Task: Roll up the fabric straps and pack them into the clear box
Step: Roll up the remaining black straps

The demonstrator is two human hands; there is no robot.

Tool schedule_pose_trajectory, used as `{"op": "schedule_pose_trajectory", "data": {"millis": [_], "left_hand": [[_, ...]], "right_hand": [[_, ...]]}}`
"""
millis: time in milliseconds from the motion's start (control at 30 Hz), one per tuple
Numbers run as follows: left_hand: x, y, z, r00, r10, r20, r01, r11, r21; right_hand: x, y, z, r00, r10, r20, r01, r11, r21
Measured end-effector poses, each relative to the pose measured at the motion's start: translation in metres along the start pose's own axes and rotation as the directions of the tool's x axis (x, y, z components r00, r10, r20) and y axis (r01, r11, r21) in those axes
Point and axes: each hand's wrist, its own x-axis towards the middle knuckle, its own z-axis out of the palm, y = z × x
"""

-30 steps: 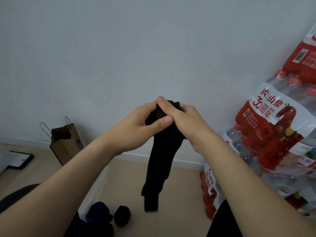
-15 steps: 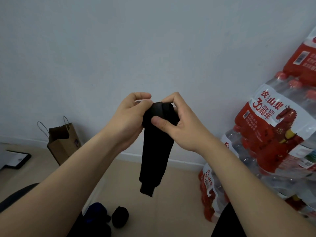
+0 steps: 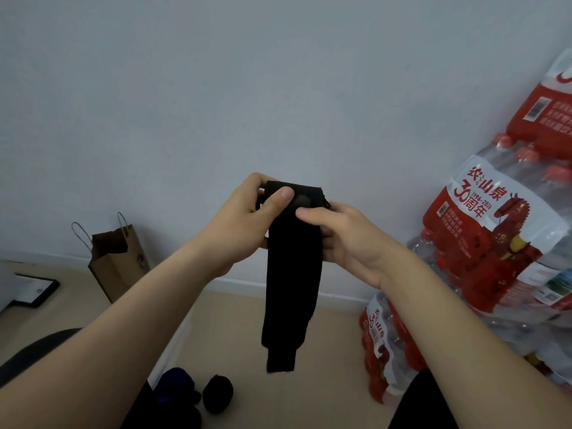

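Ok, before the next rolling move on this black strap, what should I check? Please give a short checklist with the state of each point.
1. Left hand grips the strap at its top: ok.
2. Right hand pinches the same top end: ok.
3. Strap tail hangs free, touching nothing: ok.
4. Hanging part straight, without twist: ok.
5. Clear box within reach: cannot tell, no box plainly in view.
6. Black roll below stays clear of the tail: ok.

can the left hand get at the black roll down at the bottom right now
Probably not yet: the left hand grips the strap at its top with the right hand. The roll lies uncovered well below.
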Motion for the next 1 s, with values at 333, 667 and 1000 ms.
{"op": "schedule_pose_trajectory", "data": {"millis": [333, 667, 1000], "left_hand": [[0.005, -0.008, -0.001, 0.994, 0.039, 0.105, -0.014, 0.974, -0.227], [0.017, -0.019, -0.003, 0.992, 0.028, 0.124, -0.035, 0.998, 0.049], [0.026, -0.024, -0.002, 0.986, -0.083, 0.143, 0.113, 0.97, -0.215]], "right_hand": [[0.01, 0.016, 0.001, 0.993, -0.105, -0.047, 0.111, 0.983, 0.148], [0.025, 0.016, 0.0, 0.985, -0.118, -0.129, 0.13, 0.988, 0.088], [0.037, 0.02, 0.002, 0.968, -0.134, -0.211, 0.109, 0.986, -0.126]]}}
